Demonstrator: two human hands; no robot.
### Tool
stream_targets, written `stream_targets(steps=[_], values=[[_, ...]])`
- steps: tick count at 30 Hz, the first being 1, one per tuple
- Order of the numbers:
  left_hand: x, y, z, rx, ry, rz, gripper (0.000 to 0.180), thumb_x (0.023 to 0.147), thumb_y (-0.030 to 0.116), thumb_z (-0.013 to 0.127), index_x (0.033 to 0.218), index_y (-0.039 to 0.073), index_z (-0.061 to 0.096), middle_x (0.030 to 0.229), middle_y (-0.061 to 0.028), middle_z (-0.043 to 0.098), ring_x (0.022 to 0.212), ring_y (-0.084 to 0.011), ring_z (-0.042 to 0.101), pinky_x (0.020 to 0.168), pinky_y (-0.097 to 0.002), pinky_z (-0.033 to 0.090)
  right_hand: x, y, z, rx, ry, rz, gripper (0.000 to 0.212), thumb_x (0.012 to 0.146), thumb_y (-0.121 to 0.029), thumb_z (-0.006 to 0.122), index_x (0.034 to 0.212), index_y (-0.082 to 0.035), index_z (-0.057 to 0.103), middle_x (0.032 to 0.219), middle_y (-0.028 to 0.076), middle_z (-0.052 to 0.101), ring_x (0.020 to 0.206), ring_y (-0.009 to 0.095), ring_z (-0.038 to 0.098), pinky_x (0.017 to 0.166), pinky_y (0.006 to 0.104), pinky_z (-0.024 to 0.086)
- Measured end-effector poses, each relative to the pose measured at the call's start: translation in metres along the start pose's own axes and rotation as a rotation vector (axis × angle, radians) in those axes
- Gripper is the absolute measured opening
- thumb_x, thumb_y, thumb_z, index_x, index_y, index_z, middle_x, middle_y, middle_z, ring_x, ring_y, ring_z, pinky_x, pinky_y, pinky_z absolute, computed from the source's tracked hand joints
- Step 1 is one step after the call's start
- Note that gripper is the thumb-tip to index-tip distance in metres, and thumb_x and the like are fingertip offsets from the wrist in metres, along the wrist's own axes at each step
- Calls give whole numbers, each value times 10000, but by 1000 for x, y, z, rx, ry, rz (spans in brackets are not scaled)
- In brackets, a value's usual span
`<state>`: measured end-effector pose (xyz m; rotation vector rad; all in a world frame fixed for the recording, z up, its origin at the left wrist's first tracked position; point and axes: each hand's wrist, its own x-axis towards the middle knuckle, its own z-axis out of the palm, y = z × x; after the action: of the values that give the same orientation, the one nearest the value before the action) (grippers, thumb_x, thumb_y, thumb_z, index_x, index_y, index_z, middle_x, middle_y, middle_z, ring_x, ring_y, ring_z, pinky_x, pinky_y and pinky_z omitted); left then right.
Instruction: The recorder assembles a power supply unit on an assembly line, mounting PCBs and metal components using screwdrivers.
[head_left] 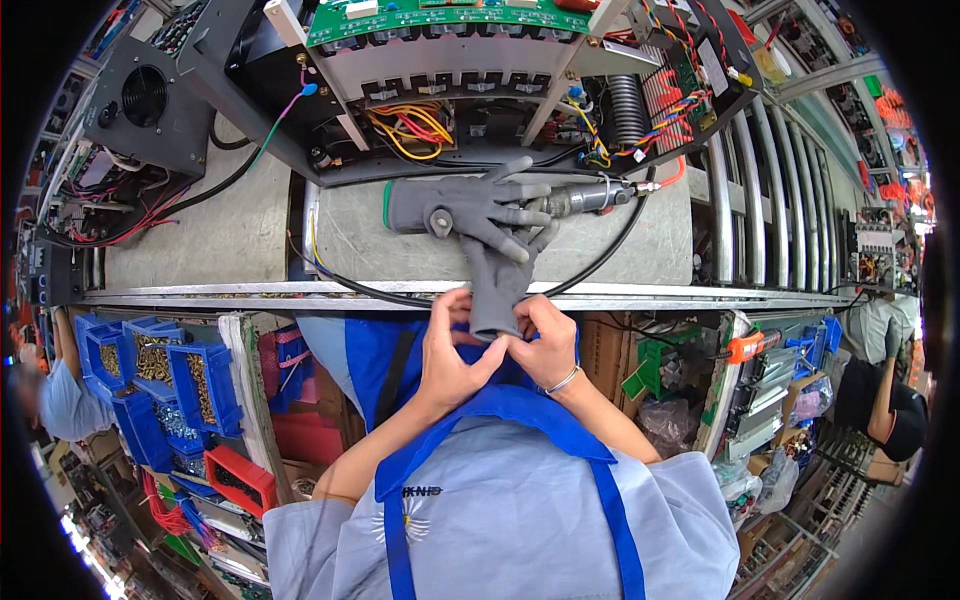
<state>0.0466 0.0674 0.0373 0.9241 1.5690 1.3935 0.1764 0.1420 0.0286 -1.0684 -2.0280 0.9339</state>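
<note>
Left side first: we have blue bins of small metal parts below the bench, well apart from the hands. Moving right, the flat glove, gray with a green-edged cuff, lies on the bench top beyond both hands, long axis roughly crosswise: cuff to our left, fingers to our right. We see a small round knob at its palm; can't tell what it belongs to.

Left hand next: half curled, thumb tip at the cuff's bottom edge, fingers bent to the left of it. We can't tell how firmly it grips, some fingertips are hidden.

Middle, and the key relation: the near glove, gray, runs away from the body, cuff toward us between the two hands, fingers leaning up and right, partly under the flat glove. So its long axis points straight out from the wearer, hanging over the bench's front edge, and neither hand is clearly nearer; the cuff sits right between them.

Right hand: thumb and forefinger pinched on the cuff's right corner. Beyond it, the hand tool lies crosswise next to the glove fingers; farther right, metal rollers.
</note>
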Motion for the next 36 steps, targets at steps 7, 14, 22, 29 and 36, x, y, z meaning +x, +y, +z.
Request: stream_targets(steps=[7,14,22,29,36], values=[[16,-27,6,81,21,-22,427,725,-95,627,1125,-4,510,963,-90,572,844,-134,579,742,-256,493,-4,-10,-4,67,-60,110,284,635,-24,759,855,-27,579,735,66,565,557,171,585,507,282,483],[20,-27,3,78,132,-94,175,768,-65,598,927,-10,550,744,-40,572,588,-91,536,511,-221,430,14,-14,-8,-138,6,-40,413,568,17,670,969,-47,598,607,24,488,511,182,534,490,308,439],[29,5,-34,-1575,-373,-1044,469,994,386,331,599,136,371,496,43,326,374,-97,289,356,-238,258,8,-23,10,-104,-49,-212,238,690,-11,689,901,-58,588,599,76,581,522,237,603,477,344,467],[41,-2,-15,-1015,-20,-561,457,1005,299,305,1287,-16,477,1302,-171,537,1171,-292,543,1021,-420,423,12,-44,17,72,-109,-434,216,669,16,682,845,-66,588,569,36,538,471,214,553,475,318,464],[78,20,11,-1369,-733,-849,552,1007,376,284,1370,-33,359,1415,-215,396,1297,-383,393,1121,-490,264,11,-58,26,11,-301,-641,115,708,-121,596,760,-92,497,607,38,496,557,198,580,503,329,471]])
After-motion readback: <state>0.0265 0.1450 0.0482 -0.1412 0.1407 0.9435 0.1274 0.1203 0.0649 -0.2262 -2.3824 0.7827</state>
